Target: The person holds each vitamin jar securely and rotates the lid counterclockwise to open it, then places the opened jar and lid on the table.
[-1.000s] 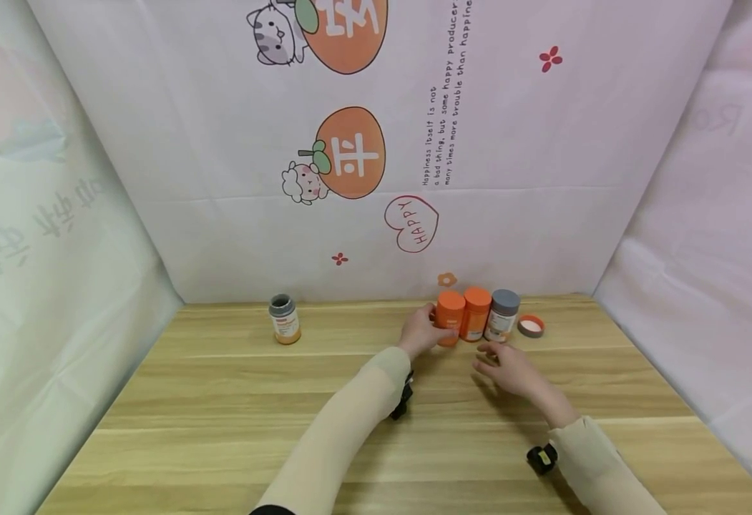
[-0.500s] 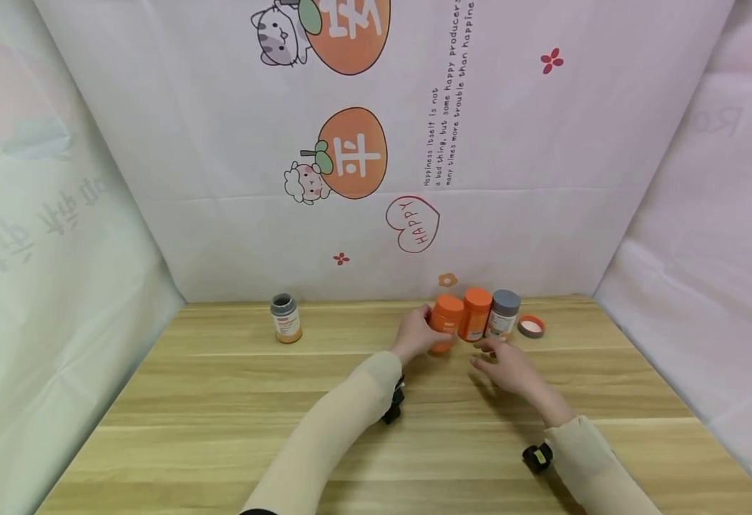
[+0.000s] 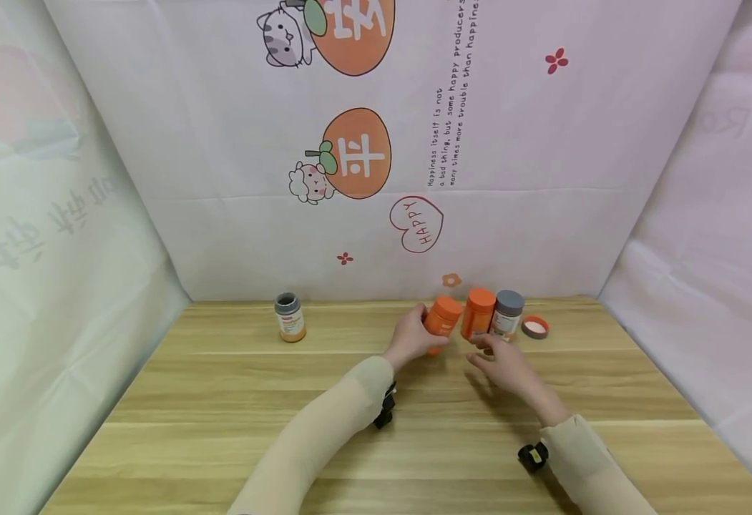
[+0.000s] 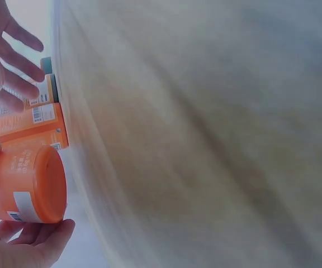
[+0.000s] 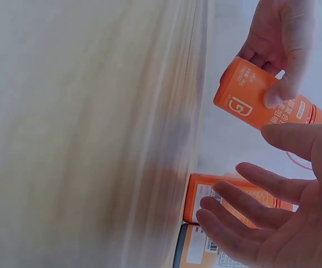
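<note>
My left hand (image 3: 408, 340) grips an orange pill bottle (image 3: 443, 317) with thumb and fingers. The bottle leans to one side, and the left wrist view shows its base (image 4: 52, 184) raised off the table. My right hand (image 3: 506, 368) holds nothing; its fingers are spread and loosely bent in the right wrist view. It hovers in front of a second orange bottle (image 3: 479, 315) and a white bottle with a grey lid (image 3: 508, 313), which stand upright side by side. The right fingers partly cover these two in the right wrist view.
An uncapped bottle with a grey neck (image 3: 290, 318) stands upright at the back left. A loose grey-and-orange cap (image 3: 535, 327) lies inside-up at the back right. Printed white sheets (image 3: 511, 236) wall the wooden table (image 3: 234, 400) at the back and both sides.
My left hand has drawn the orange bottle left and away from the second one, lifting and tilting it. My right hand has shifted only slightly.
</note>
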Motion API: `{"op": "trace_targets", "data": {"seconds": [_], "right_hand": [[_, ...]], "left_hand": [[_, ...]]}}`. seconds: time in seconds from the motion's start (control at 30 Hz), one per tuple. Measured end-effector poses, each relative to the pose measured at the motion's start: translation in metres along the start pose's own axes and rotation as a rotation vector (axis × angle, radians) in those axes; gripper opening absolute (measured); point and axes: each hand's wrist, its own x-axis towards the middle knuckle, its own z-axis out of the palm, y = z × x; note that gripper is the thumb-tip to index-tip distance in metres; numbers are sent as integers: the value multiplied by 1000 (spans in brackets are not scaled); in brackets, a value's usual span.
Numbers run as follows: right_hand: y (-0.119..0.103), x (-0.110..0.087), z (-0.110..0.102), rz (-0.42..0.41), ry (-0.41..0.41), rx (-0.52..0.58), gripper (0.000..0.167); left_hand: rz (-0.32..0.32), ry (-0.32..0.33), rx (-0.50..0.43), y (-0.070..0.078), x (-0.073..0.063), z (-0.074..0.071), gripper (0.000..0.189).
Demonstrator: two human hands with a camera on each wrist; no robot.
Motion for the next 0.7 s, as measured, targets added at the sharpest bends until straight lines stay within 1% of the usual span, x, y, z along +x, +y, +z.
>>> {"op": "trace_targets", "data": {"seconds": [0.23, 0.43, 0.57, 0.7], "right_hand": [[-5, 1, 1, -10, 7, 7, 45], [-11, 1, 1, 9, 16, 41, 46], [-13, 1, 3, 11, 28, 62, 44], [-16, 1, 5, 4, 67, 86, 40]], "left_hand": [[14, 22, 11, 5, -12, -8, 40], [13, 43, 9, 1, -17, -14, 40], [14, 38, -27, -1, -21, -18, 39], [15, 27, -34, -3, -26, -23, 38]]}}
